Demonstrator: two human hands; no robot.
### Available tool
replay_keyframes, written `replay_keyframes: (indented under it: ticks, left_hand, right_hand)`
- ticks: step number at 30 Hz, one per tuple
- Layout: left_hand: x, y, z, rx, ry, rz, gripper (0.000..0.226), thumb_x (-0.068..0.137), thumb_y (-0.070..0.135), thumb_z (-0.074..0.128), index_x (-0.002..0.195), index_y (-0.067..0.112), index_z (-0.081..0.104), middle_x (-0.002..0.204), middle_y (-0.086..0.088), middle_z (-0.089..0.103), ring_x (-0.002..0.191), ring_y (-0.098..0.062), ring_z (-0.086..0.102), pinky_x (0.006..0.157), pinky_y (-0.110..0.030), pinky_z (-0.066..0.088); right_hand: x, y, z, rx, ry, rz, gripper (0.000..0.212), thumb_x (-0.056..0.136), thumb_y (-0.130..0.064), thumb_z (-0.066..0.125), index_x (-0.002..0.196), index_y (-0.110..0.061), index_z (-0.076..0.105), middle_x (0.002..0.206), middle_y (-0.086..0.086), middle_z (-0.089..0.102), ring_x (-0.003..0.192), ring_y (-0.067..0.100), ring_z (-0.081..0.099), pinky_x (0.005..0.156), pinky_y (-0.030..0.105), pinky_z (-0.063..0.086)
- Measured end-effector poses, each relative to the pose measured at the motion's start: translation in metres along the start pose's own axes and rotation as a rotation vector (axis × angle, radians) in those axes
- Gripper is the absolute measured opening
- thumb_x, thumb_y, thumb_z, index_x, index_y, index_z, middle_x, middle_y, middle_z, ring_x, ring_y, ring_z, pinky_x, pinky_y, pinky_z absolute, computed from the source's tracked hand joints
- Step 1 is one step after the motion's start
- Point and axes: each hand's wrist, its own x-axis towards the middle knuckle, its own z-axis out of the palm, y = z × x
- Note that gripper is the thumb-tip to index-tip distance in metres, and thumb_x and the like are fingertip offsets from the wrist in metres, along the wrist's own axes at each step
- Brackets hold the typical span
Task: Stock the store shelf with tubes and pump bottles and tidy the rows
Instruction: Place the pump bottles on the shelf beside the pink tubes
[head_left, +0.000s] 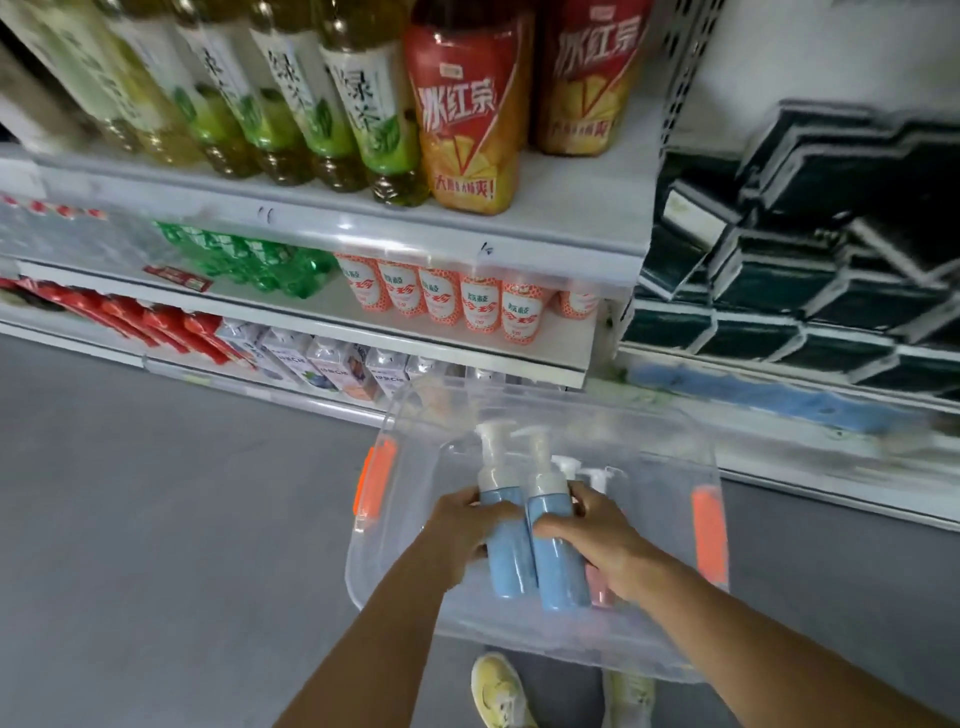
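Observation:
A clear plastic bin (410, 587) with orange handle clips (709, 535) stands on the grey floor below me. Over it, my left hand (462, 530) grips one blue pump bottle (506, 545) with a white pump top. My right hand (597, 540) grips a second blue pump bottle (556, 556) beside it. The two bottles touch side by side. Under my right hand a pink pump bottle (597, 587) lies in the bin, mostly hidden, and another white pump head (597, 475) shows beyond it.
White store shelves (519, 234) rise ahead, holding green tea and red iced-tea bottles, orange-patterned bottles and small cartons. Dark boxes (810, 249) are stacked on shelving to the right. Grey floor (156, 519) spreads to the left. My yellow shoes (498, 691) show below the bin.

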Motion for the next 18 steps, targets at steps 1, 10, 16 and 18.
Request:
replay_keyframes:
  ticks: [1, 10, 16, 18]
  left_hand:
    - [-0.012, 0.006, 0.005, -0.003, -0.026, 0.017, 0.026, 0.079, 0.008, 0.073, 0.105, 0.010, 0.069, 0.091, -0.007, 0.073, 0.077, -0.017, 0.070, 0.065, -0.026, 0.053]
    - [-0.094, 0.049, 0.074, -0.096, -0.179, 0.123, 0.014, 0.091, 0.021, 0.059, 0.096, 0.013, 0.069, 0.067, 0.004, 0.065, 0.059, -0.011, 0.057, 0.054, -0.022, 0.046]
    - [-0.142, 0.075, 0.145, -0.191, -0.256, 0.054, 0.047, 0.086, 0.046, 0.064, 0.107, 0.004, 0.068, 0.094, -0.016, 0.069, 0.073, -0.027, 0.064, 0.074, -0.039, 0.055]
    - [-0.156, 0.080, 0.173, -0.206, -0.318, 0.038, 0.052, 0.082, 0.054, 0.064, 0.086, 0.004, 0.074, 0.083, -0.015, 0.066, 0.061, -0.025, 0.061, 0.062, -0.034, 0.054]
  right_hand:
    - [-0.012, -0.007, -0.005, 0.019, 0.000, -0.020, 0.042, 0.071, -0.006, 0.075, 0.109, -0.016, 0.061, 0.099, 0.012, 0.070, 0.077, 0.018, 0.071, 0.061, 0.028, 0.055]
    - [-0.117, -0.046, -0.058, 0.262, 0.121, -0.134, 0.024, 0.084, -0.018, 0.071, 0.107, -0.013, 0.065, 0.099, 0.014, 0.074, 0.091, 0.031, 0.070, 0.088, 0.048, 0.056]
    - [-0.180, -0.052, -0.127, 0.388, 0.209, -0.211, 0.037, 0.087, -0.040, 0.067, 0.109, -0.010, 0.064, 0.093, 0.016, 0.073, 0.079, 0.030, 0.067, 0.078, 0.046, 0.057]
    - [-0.203, -0.050, -0.159, 0.408, 0.243, -0.226, 0.040, 0.087, -0.050, 0.062, 0.101, -0.012, 0.065, 0.074, 0.012, 0.068, 0.062, 0.026, 0.063, 0.060, 0.036, 0.055]
